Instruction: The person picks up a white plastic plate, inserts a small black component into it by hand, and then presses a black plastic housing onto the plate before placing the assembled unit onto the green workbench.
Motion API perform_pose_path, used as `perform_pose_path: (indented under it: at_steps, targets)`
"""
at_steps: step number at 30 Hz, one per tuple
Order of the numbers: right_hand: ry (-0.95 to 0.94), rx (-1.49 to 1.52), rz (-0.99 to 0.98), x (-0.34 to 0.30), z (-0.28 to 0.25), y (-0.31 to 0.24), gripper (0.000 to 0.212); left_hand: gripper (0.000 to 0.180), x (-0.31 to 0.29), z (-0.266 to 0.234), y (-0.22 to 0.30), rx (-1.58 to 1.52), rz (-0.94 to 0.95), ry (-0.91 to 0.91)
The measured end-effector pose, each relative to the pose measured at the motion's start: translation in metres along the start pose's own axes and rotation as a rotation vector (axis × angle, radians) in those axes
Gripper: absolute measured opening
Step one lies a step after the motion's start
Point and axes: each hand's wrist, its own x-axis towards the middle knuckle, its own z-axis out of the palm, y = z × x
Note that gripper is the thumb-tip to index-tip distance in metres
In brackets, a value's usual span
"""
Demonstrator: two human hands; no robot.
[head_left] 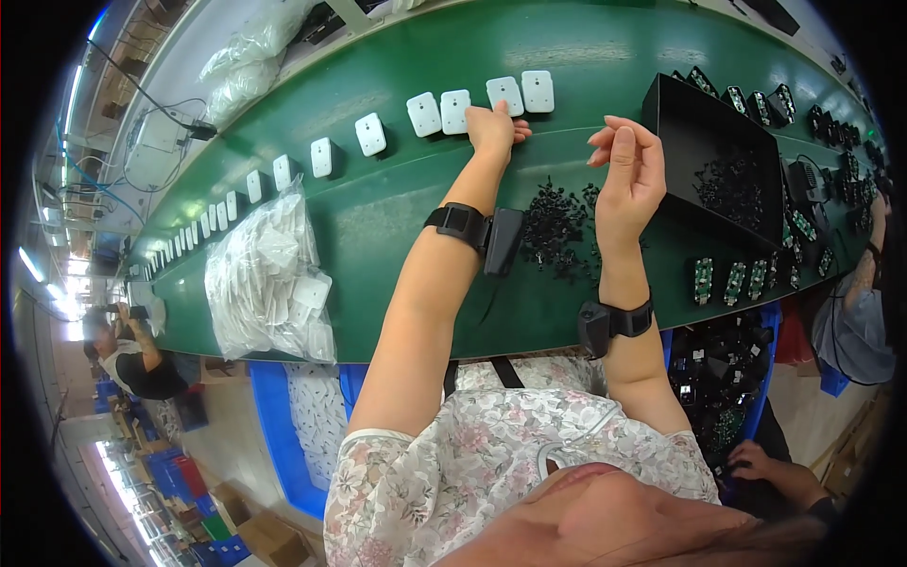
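Here, reaching with the left hand (pixel 493 128) to a white casing (pixel 504 92), second from the right on the green table (pixel 378 208), touching its lower edge, though impossible to tell whether clamped on it. Holding the right hand (pixel 630 187) raised between a pile of small black parts (pixel 551 227) and a black tray (pixel 678 123), with fingers (pixel 647 141) loosely curled and apart.

Rounded white casings (pixel 538 92) in a long row
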Motion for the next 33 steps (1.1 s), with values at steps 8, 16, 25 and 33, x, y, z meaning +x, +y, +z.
perform_pose_path:
  at_steps: [8, 16, 25, 33]
  targets:
    - [0.003, -0.026, -0.036, 0.002, -0.004, -0.007, 0.018, 0.03, 0.003, 0.003, -0.002, 0.346, -0.013, 0.051]
    - [-0.044, -0.176, -0.019, 0.003, -0.003, -0.004, 0.015, 0.033, -0.006, 0.005, 0.001, 0.527, -0.001, 0.091]
    - [-0.924, -1.081, 0.044, -0.017, -0.017, 0.014, 0.034, 0.04, -0.097, -0.049, -0.015, 0.724, 0.497, 0.028]
    - [-0.941, -1.039, 0.097, -0.025, -0.006, 0.024, 0.019, 0.023, -0.199, -0.234, -0.028, 1.282, 0.884, 0.308]
